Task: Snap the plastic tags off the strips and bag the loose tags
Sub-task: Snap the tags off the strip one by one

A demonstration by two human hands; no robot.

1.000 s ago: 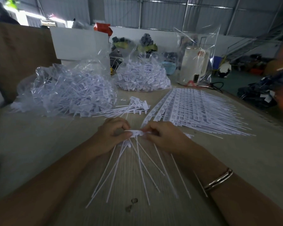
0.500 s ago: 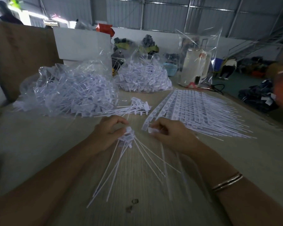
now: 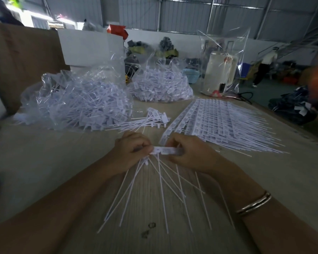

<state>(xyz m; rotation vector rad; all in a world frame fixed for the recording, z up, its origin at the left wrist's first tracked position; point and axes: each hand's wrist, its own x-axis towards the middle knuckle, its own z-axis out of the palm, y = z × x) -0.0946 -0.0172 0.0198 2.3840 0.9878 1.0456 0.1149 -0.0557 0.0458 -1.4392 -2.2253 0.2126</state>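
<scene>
While pinched between left hand (image 3: 130,153) and right hand (image 3: 189,154) just above the pale wooden table (image 3: 44,162), short white plastic tag strip (image 3: 166,150) looks light, thin, snappy; best gripped at flat heads, not whippy tails.

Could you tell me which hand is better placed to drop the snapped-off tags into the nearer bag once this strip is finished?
Left, most likely. The left hand already grips the bunch of loose tags, and the nearer bag lies on its side of the table. The right hand holds the strip, beside the unsnapped strips.
</scene>
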